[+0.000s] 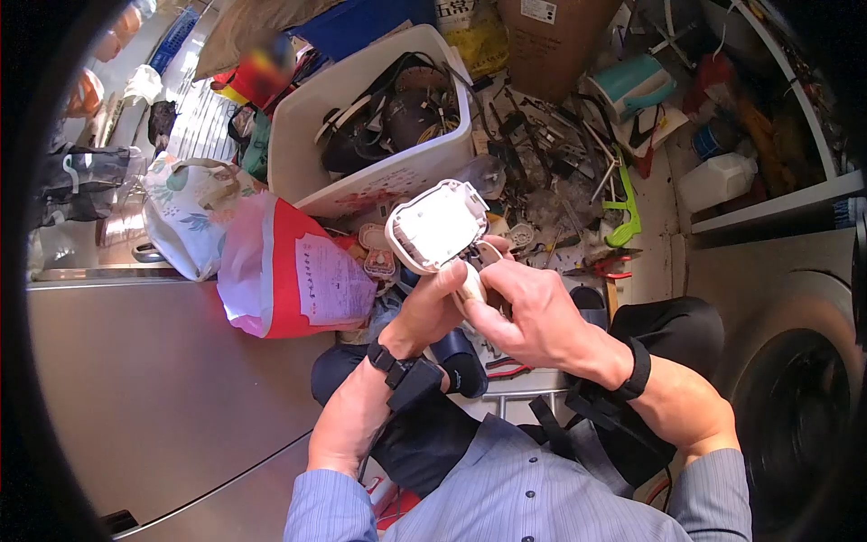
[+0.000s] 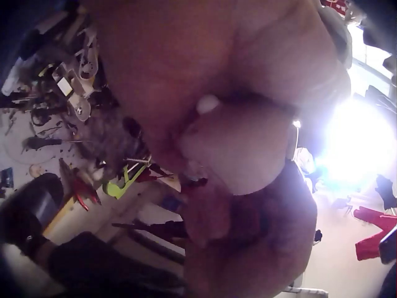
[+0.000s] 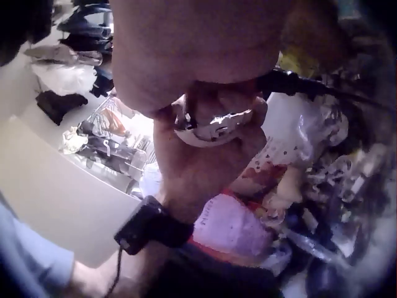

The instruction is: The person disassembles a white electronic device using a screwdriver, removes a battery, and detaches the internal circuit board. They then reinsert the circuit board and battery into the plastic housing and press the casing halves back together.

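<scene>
A white plastic housing (image 1: 437,226), hollow side up, is held in front of the person's lap. The left hand (image 1: 428,309) grips its lower end, thumb on top. The right hand (image 1: 533,312) pinches at the narrow handle part, close to the left thumb. In the left wrist view, the left hand (image 2: 217,56) fills the top, and the right hand (image 2: 251,242) lies below. The right wrist view shows the right hand (image 3: 198,49) above the left hand (image 3: 205,164), with a pale edge of the housing (image 3: 214,131) between them. Fingertips are partly hidden.
A white bin (image 1: 298,144) with dark items stands ahead. A red and white bag (image 1: 302,262) is at left. Tools and green-handled cutters (image 1: 623,212) lie on the cluttered floor. A washing machine (image 1: 786,334) stands right, a metallic panel (image 1: 163,388) left.
</scene>
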`<state>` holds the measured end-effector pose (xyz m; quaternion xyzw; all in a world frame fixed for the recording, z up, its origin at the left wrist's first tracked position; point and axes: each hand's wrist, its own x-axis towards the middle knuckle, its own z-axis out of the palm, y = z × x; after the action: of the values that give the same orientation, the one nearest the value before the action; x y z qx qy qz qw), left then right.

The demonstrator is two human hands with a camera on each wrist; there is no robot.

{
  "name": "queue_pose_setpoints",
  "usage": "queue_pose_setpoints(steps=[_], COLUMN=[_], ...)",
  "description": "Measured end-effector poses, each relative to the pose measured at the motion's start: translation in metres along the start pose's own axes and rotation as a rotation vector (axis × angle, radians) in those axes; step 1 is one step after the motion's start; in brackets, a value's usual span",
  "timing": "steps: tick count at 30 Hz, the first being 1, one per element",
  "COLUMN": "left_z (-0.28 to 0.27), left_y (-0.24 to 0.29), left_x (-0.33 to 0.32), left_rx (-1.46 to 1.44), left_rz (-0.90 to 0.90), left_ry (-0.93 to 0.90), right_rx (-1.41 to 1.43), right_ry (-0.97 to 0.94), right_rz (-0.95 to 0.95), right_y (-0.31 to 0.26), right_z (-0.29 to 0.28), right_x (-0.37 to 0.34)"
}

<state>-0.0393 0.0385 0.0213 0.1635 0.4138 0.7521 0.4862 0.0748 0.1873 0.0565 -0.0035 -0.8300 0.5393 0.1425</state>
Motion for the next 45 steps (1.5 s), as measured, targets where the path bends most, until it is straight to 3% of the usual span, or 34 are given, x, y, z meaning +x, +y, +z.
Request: queue_pose_setpoints(steps=[8, 13, 14, 16, 20, 22, 25, 28, 29, 31, 36, 38, 45], left_z=[-0.002, 0.001, -0.004, -0.004, 0.004, 0.004, -0.002, 0.001, 0.003, 0.002, -0.007, -0.006, -0.008], left_y=[0.008, 0.02, 0.019, 0.019, 0.015, 0.012, 0.006, 0.004, 0.008, 0.01, 0.017, 0.021, 0.022], left_x=[-0.006, -0.007, -0.005, -0.003, -0.012, -0.012, -0.015, -0.012, -0.013, -0.014, -0.01, -0.01, -0.008], left_rx=[-0.156, -0.147, -0.198, -0.256, -0.184, -0.122, 0.037, 0.165, 0.138, 0.081, -0.013, -0.207, -0.311], left_rz=[-0.021, -0.036, -0.035, -0.037, -0.053, -0.063, -0.111, -0.095, -0.12, -0.142, -0.164, -0.167, -0.118], left_ry=[-0.076, -0.006, -0.083, -0.168, -0.074, -0.082, -0.05, 0.014, -0.002, -0.031, -0.049, -0.153, -0.074], right_rx=[0.391, 0.592, 0.692, 0.622, 0.448, 0.509, 0.042, -0.083, -0.084, 0.107, 0.293, 0.422, 0.415], right_ry=[-0.119, -0.045, -0.012, -0.056, -0.072, -0.032, 0.103, 0.11, 0.11, -0.062, -0.143, -0.231, -0.211], right_rz=[0.372, 0.356, 0.309, 0.355, 0.492, 0.499, 0.096, 0.007, 0.011, 0.192, 0.331, 0.488, 0.503], right_y=[-0.014, -0.003, -0.001, -0.001, 0.006, 0.013, 0.011, 0.02, 0.021, 0.021, 0.017, 0.009, 0.013], right_z=[-0.029, -0.04, -0.038, -0.046, -0.038, -0.028, -0.016, -0.011, -0.014, -0.021, -0.027, -0.038, -0.034], right_x=[0.005, 0.004, 0.003, 0.003, 0.0, -0.003, -0.003, 0.002, 0.002, 0.006, 0.013, 0.015, 0.014])
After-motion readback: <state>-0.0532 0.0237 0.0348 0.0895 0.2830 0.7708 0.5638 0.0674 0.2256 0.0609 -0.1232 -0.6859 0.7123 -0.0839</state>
